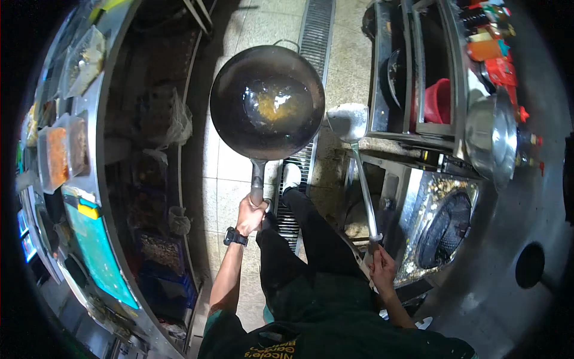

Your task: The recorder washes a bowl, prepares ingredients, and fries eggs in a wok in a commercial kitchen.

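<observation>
My left hand (251, 214) grips the handle of a dark wok (233, 121), which is held out over the tiled floor. A shiny liquid with a yellowish patch (274, 105) lies in the wok's bottom; whether it is oil or egg I cannot tell. In my right hand (382, 268) is the end of a long-handled metal wok spatula (349, 121). Its broad blade hangs just to the right of the wok's rim, apart from it. On my left wrist sits a black watch (236, 237).
At right stands a wok burner (444, 242) with food scraps around its ring. Beyond it are a steel bowl (489, 134), sauce bottles (493, 49) and a red bucket (437, 102). The left counter carries food tubs (56, 152) and a green cutting board (99, 251). A drain grate (316, 31) crosses the floor.
</observation>
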`<state>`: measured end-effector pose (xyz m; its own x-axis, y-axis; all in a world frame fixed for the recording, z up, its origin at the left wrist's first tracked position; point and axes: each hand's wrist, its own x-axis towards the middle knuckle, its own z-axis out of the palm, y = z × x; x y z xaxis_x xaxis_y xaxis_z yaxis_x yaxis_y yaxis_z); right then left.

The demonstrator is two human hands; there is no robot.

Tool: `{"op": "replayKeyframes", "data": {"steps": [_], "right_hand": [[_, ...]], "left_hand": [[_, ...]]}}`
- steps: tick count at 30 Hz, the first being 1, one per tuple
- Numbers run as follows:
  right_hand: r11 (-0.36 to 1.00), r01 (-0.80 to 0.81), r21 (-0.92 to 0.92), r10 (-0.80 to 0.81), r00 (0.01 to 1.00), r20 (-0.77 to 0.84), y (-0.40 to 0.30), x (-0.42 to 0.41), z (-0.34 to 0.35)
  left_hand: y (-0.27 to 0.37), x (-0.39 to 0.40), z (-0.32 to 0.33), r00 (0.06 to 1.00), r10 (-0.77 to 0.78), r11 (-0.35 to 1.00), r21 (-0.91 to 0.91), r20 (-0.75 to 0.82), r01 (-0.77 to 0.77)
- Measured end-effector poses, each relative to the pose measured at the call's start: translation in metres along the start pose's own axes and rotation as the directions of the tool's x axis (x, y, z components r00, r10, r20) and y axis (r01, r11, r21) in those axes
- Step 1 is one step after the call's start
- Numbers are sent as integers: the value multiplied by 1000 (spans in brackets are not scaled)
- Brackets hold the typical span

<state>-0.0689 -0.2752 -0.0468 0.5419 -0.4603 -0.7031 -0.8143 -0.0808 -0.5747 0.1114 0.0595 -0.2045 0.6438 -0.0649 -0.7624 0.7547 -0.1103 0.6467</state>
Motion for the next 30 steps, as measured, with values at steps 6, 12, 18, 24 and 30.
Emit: {"op": "replayKeyframes", "data": {"steps": [6, 12, 18, 24, 30], "right_hand": [[994, 2, -112, -3, 1000, -6, -5, 55, -2], [986, -138, -94, 133, 990, -57, 31, 81, -2], [957, -263, -122, 257, 964, -70, 34, 93, 4], [973, -229, -36, 228, 973, -24, 25, 92, 1], [967, -249, -58, 247, 968, -40, 26, 84, 3]], "left_hand": [[-29, 90, 20, 998, 27, 1000, -14, -51, -28], [-76, 175, 35, 991, 16, 993, 120, -132, 0], [-108, 242, 43, 974, 128, 919, 391, -188, -45], [-91, 281, 64, 980, 52, 905, 423, -193, 35], [-79, 306, 62, 966, 132, 777, 628, -221, 37]]}}
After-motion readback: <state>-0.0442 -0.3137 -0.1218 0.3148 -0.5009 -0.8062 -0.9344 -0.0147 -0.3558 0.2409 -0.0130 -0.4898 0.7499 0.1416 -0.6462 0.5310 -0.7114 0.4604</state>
